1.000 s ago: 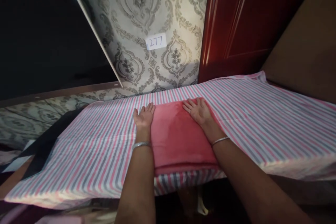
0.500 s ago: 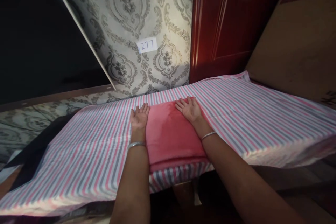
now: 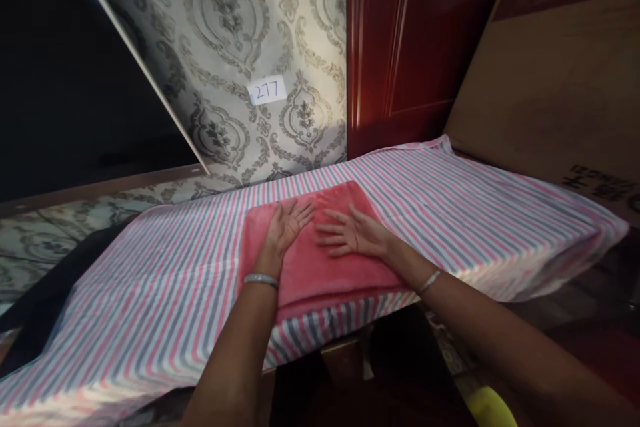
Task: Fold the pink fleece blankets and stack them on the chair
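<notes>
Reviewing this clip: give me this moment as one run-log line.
left hand: flat on folded pink towel | right hand: flat on towel, fingers spread | under towel: striped sheet

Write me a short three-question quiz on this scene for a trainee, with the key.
1. True or false: the left hand and the right hand both rest on the pink towel.

2. Which number is written on the paper label stuck to the patterned wallpaper?
A. 177
B. 277
C. 227

3. Fill in the blank: the towel lies on a cloth with pink, grey and white ____.

Key: 1. True; 2. B; 3. stripes
</notes>
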`<state>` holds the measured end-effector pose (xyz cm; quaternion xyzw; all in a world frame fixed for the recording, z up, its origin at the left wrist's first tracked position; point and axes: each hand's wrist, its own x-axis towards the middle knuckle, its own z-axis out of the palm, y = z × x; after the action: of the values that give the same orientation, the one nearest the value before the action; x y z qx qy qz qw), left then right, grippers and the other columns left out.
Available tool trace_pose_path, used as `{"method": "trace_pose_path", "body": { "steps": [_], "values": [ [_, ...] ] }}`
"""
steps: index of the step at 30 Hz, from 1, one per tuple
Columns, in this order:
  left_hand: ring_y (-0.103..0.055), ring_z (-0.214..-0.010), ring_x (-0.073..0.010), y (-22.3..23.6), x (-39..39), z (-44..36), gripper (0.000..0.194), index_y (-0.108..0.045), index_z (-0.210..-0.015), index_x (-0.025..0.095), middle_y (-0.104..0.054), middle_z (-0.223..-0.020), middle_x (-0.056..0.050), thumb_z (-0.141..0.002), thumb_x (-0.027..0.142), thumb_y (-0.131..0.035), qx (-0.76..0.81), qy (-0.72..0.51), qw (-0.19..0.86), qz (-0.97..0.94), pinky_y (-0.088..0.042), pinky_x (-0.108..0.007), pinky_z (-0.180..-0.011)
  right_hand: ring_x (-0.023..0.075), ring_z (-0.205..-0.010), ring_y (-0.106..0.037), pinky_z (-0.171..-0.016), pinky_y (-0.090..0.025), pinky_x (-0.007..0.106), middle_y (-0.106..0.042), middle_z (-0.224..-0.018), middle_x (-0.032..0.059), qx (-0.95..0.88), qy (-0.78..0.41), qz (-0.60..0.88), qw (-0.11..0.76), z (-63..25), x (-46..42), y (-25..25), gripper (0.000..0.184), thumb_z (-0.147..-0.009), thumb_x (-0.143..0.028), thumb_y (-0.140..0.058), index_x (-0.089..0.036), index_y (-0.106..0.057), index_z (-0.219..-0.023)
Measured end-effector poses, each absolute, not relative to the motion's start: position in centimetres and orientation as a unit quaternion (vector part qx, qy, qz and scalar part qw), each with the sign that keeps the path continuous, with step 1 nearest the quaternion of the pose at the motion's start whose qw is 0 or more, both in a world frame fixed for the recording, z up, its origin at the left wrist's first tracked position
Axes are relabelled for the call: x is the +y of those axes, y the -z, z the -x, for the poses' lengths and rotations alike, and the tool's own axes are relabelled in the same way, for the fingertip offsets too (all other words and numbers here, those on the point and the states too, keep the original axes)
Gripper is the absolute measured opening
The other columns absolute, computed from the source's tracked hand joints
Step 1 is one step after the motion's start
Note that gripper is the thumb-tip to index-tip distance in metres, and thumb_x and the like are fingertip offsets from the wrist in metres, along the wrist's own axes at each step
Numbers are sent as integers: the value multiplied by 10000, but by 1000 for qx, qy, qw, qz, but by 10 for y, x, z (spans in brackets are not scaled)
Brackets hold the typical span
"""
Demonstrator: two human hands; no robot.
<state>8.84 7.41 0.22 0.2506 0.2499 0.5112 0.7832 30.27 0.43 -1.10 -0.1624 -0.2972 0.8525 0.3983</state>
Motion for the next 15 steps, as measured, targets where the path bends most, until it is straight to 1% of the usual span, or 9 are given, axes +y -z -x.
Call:
{"method": "trace_pose_path", "body": {
  "steps": [2, 4, 7, 10, 12, 15],
  "values": [
    [-560, -1307, -337, 3, 76, -86, 359, -540, -1174, 134, -572, -1370, -279, -997, 424, -422, 238, -515, 781, -260, -496, -502, -1033, 325, -1196, -625, -907, -536, 559, -480, -1471, 217, -312, -859, 159, 373, -317, -23, 15, 545, -1029, -537, -388, -219, -352, -1470],
    [-570, -1297, -327, 5, 77, -84, 314, -550, -1131, 140, -593, -1347, -269, -1000, 396, -424, 242, -510, 779, -275, -499, -482, -1032, 332, -1255, -583, -900, -553, 526, -425, -1525, 204, -315, -856, 167, 374, -333, -50, 20, 541, -1011, -489, -475, -236, -348, -1472],
    [-581, -1285, -318, 5, 78, -84, 293, -574, -1086, 132, -609, -1322, -268, -1004, 363, -413, 247, -505, 777, -284, -488, -455, -1050, 333, -1304, -541, -886, -571, 506, -405, -1544, 190, -317, -840, 197, 395, -353, -82, 21, 566, -1001, -424, -511, -258, -315, -1505],
    [-582, -1282, -327, 1, 77, -86, 327, -591, -1085, 112, -613, -1308, -278, -1012, 354, -384, 251, -507, 775, -282, -481, -453, -1058, 327, -1258, -584, -908, -556, 535, -482, -1482, 202, -329, -816, 232, 415, -359, -96, 7, 543, -1017, -393, -464, -230, -329, -1517],
    [-587, -1276, -326, -4, 76, -89, 351, -587, -1126, 111, -625, -1292, -268, -1015, 358, -363, 266, -517, 768, -269, -491, -460, -1046, 311, -1211, -620, -959, -524, 548, -538, -1428, 204, -331, -793, 238, 453, -351, -91, -11, 492, -1046, -398, -381, -200, -372, -1496],
    [-595, -1267, -306, -14, 69, -93, 381, -559, -1236, 121, -634, -1294, -238, -1011, 355, -360, 258, -528, 768, -256, -499, -456, -1035, 280, -1186, -639, -982, -518, 516, -587, -1375, 185, -312, -764, 208, 526, -331, -59, -34, 458, -1076, -402, -239, -188, -446, -1423]
  ]
}}
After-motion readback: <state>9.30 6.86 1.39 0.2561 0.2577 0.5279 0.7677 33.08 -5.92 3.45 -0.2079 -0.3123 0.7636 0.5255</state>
